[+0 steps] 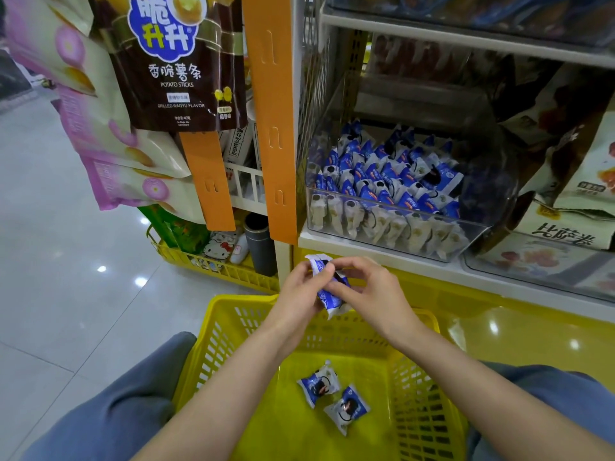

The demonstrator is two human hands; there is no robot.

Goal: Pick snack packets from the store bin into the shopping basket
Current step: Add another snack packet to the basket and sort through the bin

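Packet (327, 294) in hands (298, 296) (376, 294) (over basket (239, 299))

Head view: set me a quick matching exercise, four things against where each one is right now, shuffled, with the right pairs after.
Things:
1. held packet
2. clear bin
3. potato sticks bag
4. yellow basket

Places:
A. hanging, upper left
B. on the white shelf
C. lowest in view, two loose packets inside
D. pinched between left hand and right hand, above the basket

Pairs: 1-D, 2-B, 3-A, 4-C
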